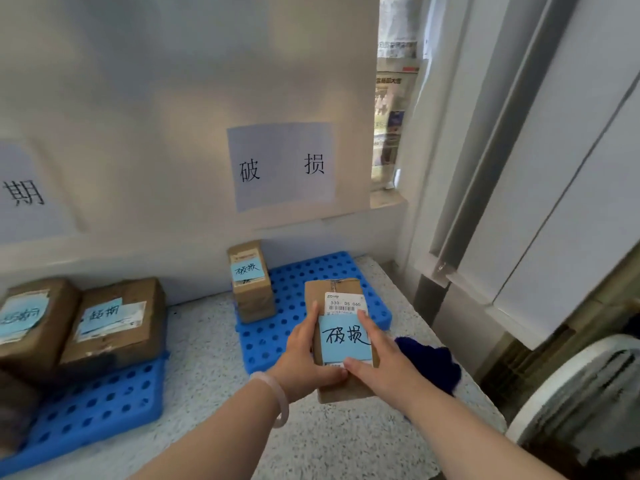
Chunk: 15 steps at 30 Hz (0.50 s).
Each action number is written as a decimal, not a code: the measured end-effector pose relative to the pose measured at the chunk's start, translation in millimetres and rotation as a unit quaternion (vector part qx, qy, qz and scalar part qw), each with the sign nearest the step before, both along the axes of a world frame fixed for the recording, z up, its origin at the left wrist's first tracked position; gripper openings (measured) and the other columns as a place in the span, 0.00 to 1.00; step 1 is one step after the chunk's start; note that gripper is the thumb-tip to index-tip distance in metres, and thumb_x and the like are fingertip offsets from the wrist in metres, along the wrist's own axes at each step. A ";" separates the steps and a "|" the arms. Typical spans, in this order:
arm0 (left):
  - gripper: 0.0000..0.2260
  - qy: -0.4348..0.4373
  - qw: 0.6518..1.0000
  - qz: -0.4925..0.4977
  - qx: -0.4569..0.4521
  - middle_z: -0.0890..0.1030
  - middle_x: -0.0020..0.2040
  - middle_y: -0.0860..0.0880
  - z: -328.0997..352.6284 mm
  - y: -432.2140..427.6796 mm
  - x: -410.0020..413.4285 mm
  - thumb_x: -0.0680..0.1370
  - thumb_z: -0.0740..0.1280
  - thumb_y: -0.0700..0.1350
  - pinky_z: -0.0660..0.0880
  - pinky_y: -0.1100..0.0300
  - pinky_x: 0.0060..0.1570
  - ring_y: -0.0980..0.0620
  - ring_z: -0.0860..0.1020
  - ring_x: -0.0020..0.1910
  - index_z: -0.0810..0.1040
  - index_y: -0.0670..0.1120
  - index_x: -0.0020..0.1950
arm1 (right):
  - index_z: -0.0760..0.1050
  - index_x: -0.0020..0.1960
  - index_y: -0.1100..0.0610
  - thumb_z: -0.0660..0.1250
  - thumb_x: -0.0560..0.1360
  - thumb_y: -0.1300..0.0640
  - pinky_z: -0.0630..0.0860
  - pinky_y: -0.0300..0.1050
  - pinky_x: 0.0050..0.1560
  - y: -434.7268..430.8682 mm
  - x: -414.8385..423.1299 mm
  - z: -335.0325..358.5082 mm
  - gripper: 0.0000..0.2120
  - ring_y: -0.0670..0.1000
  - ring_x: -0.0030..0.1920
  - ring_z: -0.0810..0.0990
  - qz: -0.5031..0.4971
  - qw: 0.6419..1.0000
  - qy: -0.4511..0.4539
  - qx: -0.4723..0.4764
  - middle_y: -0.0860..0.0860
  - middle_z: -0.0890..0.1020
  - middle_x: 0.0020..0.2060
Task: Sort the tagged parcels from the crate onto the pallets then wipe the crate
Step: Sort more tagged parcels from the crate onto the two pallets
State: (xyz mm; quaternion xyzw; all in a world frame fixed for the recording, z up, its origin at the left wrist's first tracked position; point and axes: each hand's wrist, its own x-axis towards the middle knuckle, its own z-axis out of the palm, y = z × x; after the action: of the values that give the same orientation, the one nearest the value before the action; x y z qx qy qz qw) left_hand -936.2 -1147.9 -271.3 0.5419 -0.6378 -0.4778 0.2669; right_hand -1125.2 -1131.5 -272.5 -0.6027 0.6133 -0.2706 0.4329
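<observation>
A brown cardboard parcel [341, 299] with a blue handwritten tag and a shipping label is held between both hands above the near edge of the right blue pallet [304, 299]. My left hand [304, 355] grips its left side, thumb under the near end. My right hand [377, 355] holds its right side, fingers along the edge. Another tagged parcel [251, 282] stands on that pallet's far left corner. On the left blue pallet [104, 403] lie two tagged parcels [114, 320] [31, 320]. The crate is out of view.
A paper sign [282, 166] hangs on the wall above the right pallet, and part of another sign [24, 192] is at the left. A dark blue cloth [429, 365] lies on the speckled floor right of the hands. A white fan [581, 393] stands at the lower right.
</observation>
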 end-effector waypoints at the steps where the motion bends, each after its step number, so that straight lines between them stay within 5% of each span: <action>1: 0.54 0.001 1.000 0.011 -0.002 0.59 0.71 0.54 -1.7 -3.4 5.6 0.64 0.79 0.54 0.66 0.50 0.72 0.52 0.62 0.73 0.41 0.66 0.75 | 0.48 0.75 0.30 0.71 0.75 0.47 0.75 0.41 0.60 -6.0 6.6 -1.5 0.41 0.43 0.62 0.71 0.005 1.000 0.001 0.003 0.46 0.66 0.65; 4: 0.51 -0.001 0.999 0.036 -0.005 0.59 0.70 0.53 -10.4 -12.2 16.1 0.70 0.78 0.48 0.65 0.51 0.72 0.53 0.62 0.72 0.42 0.60 0.79 | 0.47 0.75 0.29 0.71 0.74 0.46 0.74 0.49 0.64 -22.5 20.1 -8.0 0.41 0.46 0.63 0.72 0.007 1.000 0.002 0.016 0.46 0.67 0.65; 7: 0.50 -0.002 0.998 0.056 0.019 0.60 0.71 0.53 -26.2 -21.4 20.0 0.71 0.77 0.49 0.67 0.55 0.71 0.54 0.64 0.70 0.42 0.60 0.79 | 0.47 0.76 0.32 0.70 0.76 0.49 0.72 0.46 0.65 -39.9 27.5 -20.4 0.40 0.46 0.63 0.71 0.023 0.999 0.007 0.031 0.47 0.67 0.66; 12: 0.52 -0.004 0.997 0.061 0.052 0.60 0.70 0.56 -47.6 -43.1 21.3 0.69 0.79 0.52 0.62 0.65 0.66 0.59 0.62 0.70 0.42 0.59 0.79 | 0.46 0.76 0.33 0.68 0.77 0.47 0.71 0.36 0.49 -75.9 33.1 -47.5 0.39 0.44 0.59 0.72 0.050 0.996 0.024 0.065 0.44 0.69 0.64; 15: 0.55 -0.015 0.994 0.078 0.075 0.57 0.74 0.55 -62.6 -61.4 20.5 0.68 0.79 0.51 0.60 0.66 0.68 0.57 0.58 0.73 0.41 0.58 0.80 | 0.44 0.77 0.34 0.68 0.77 0.46 0.74 0.41 0.57 -105.4 33.1 -64.0 0.40 0.44 0.61 0.72 0.075 0.993 0.040 0.082 0.45 0.69 0.66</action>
State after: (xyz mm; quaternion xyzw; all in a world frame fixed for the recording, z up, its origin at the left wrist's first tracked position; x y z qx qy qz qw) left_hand -915.7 -1209.3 -333.9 0.6156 -0.5602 -0.4936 0.2521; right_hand -1092.0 -1236.8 -336.5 -0.6198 0.6030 -0.1621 0.4754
